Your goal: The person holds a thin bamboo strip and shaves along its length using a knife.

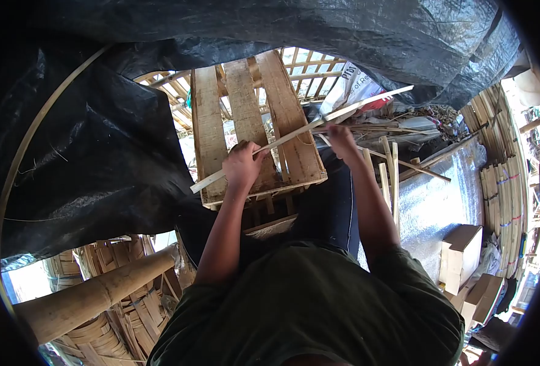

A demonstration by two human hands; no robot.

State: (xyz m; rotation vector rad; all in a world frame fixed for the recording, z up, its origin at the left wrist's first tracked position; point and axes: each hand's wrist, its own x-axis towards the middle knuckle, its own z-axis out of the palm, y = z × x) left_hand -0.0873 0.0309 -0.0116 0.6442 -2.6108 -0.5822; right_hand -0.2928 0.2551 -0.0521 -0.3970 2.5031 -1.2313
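A long pale bamboo strip [367,104] lies slantwise across a slatted wooden crate [242,104] in front of me, its right end raised past the crate's edge. My left hand [242,166] is closed around the strip near its lower left end, over the crate top. At the crate's right edge, my right hand [342,141] is closed on what looks like a knife. A short grey blade [320,118] shows against the strip just above the fingers; the handle is hidden in the fist.
Several cut bamboo sticks [395,177] stand upright by my right forearm. Black plastic sheeting [99,146] hangs at left and overhead. A thick bamboo pole [99,296] crosses at lower left. Cardboard boxes [462,256] and bundled strips [504,201] are on the right.
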